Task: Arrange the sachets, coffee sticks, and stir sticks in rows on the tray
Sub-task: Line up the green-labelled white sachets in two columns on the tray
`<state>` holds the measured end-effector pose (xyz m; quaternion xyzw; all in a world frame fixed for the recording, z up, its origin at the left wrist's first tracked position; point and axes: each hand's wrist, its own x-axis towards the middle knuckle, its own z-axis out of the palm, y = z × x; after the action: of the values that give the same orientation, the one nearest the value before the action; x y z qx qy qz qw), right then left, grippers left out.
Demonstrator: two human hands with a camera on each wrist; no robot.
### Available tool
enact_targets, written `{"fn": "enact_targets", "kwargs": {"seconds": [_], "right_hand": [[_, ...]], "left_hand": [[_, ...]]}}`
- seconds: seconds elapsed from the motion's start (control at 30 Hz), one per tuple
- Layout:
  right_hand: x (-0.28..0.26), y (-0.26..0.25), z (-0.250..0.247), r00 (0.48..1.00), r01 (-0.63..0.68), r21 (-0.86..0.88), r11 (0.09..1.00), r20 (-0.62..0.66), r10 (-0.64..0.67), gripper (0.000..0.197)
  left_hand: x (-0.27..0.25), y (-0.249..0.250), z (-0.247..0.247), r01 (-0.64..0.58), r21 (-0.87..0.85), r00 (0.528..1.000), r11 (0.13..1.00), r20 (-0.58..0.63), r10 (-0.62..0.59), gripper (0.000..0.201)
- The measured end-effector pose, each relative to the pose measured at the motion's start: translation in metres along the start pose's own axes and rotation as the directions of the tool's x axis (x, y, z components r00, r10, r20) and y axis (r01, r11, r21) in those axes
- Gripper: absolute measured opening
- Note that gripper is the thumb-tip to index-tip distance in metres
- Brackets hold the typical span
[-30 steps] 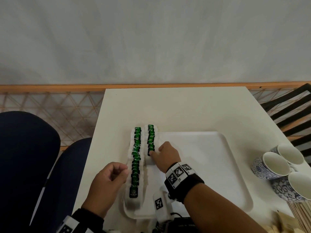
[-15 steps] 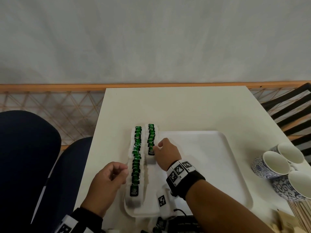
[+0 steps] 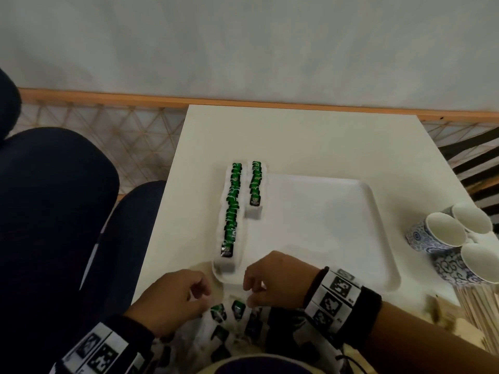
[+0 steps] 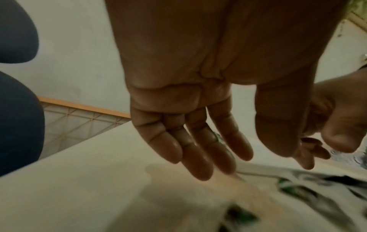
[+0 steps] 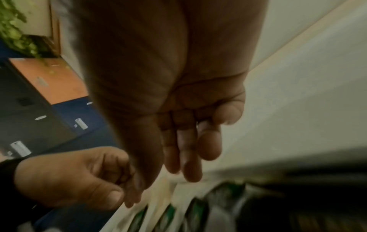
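Observation:
Two rows of green-and-white sachets lie along the left side of the white tray (image 3: 351, 238): a long row (image 3: 231, 211) and a shorter row (image 3: 256, 184) to its right. A loose pile of sachets (image 3: 229, 314) lies at the table's near edge, blurred in both wrist views (image 5: 196, 208). My right hand (image 3: 249, 290) hovers just over this pile with its fingers pointing down and nothing in them (image 5: 164, 180). My left hand (image 3: 201, 288) hangs beside it, fingers relaxed and empty (image 4: 248, 158).
Three blue-patterned cups (image 3: 453, 236) stand off the tray's right edge. Wooden stir sticks (image 3: 480, 309) lie at the near right. The white table (image 3: 297, 136) ends at the left beside dark trouser legs (image 3: 54, 211). A wall stands behind.
My right hand has drawn back from the end of the short row to the sachet pile at the near edge. The left hand has come back beside it.

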<state>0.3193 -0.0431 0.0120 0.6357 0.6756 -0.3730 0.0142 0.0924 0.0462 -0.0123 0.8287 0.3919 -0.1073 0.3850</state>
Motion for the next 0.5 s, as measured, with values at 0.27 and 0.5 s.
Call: {"fn": "enact_targets", "kwargs": {"seconds": [0.27,0.5], "right_hand": [[0.009,-0.020,0.043,0.998,-0.040,-0.286,0.957,-0.065,0.022,0.061],[0.013,-0.023,0.057,0.998,0.032,-0.297,0.954,-0.038,-0.046,0.040]], "left_hand": [[-0.016,0.002,0.036,0.006,0.249,0.999,0.969,0.031,-0.015,0.065],[-0.012,0.010,0.048,0.005,0.391,0.999,0.920,-0.031,0.007,0.053]]}}
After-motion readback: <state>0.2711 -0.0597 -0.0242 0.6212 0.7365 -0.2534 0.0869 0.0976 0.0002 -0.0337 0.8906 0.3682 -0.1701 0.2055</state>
